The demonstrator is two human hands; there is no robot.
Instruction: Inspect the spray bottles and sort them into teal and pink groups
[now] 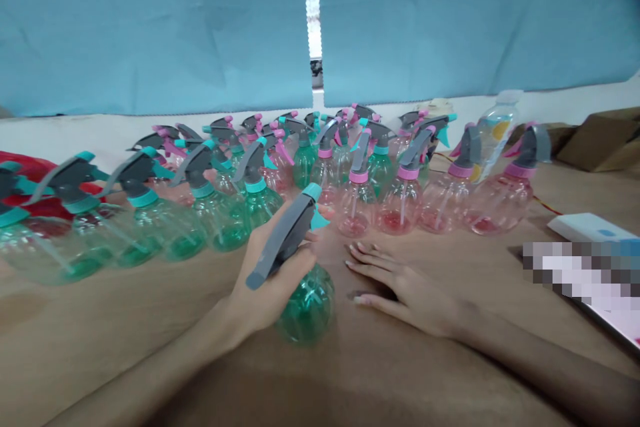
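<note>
Green see-through plastic spray bottle (307, 310) with grey trigger and teal nozzle, front and centre, low over the brown surface (125, 333), maybe resting its base there, hard to call. Gripped round the neck by the left hand (267, 287), fingers clenched under the trigger. Long axis tilted: base toward the body, head leaning up and away to the right. Right hand (400, 287) just beside, on the bottle's right, not touching it, lying flat and released on the surface, holding nothing. Left hand plainly the nearer.

Further out, a front row of standing bottles: about five green spray bottles (220, 220) to the left, about five pink spray bottles (405, 203) to the right. Behind those, more of both colours, packed and blurred, beyond counting.

Off to the right, one clear water bottle with a white cap (497, 130), one flat white box (587, 227), brown cardboard (600, 137). Far left, red sheet (30, 167). Right at the back, blue curtain (150, 27).
</note>
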